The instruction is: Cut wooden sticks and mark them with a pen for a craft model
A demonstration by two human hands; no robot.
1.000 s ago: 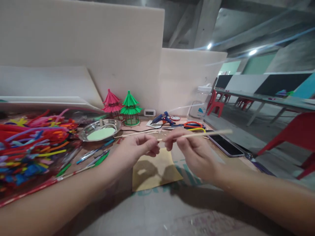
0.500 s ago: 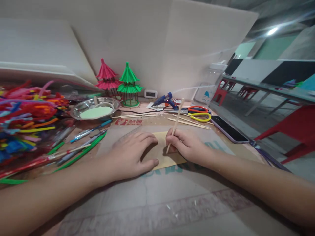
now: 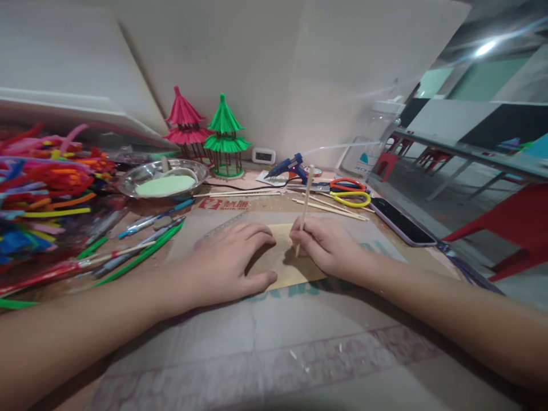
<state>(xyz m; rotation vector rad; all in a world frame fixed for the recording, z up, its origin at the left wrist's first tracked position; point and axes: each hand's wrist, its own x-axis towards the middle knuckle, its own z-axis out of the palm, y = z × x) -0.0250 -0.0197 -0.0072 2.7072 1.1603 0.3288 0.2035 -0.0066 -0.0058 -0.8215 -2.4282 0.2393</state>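
Observation:
Between my hands lies a flat yellowish sheet (image 3: pixel 285 277), partly covered by both of them. My left hand (image 3: pixel 229 260) rests on its left part, palm down, with thumb and fingers apart. In my right hand (image 3: pixel 325 242) a thin wooden stick (image 3: pixel 307 197) is pinched between thumb and fingers like a pen. The stick stands nearly upright, its lower end at or just above the sheet; I cannot tell whether it touches. Under the sheet is a translucent mat (image 3: pixel 214 348) with printed lettering.
Behind stand a green pagoda model (image 3: pixel 226 142), a pink one (image 3: pixel 184 123), a blue glue gun (image 3: pixel 286 165) and scissors (image 3: pixel 351 191). Loose sticks (image 3: pixel 336 210) and a phone (image 3: pixel 402 222) lie at right. Leftward are a metal bowl (image 3: pixel 199 181), pens and pipe cleaners (image 3: pixel 47 188).
The stick has become more upright, and its lower end has shifted slightly up and right over the sheet. My left hand stays on the sheet. The camera view has shifted a little.

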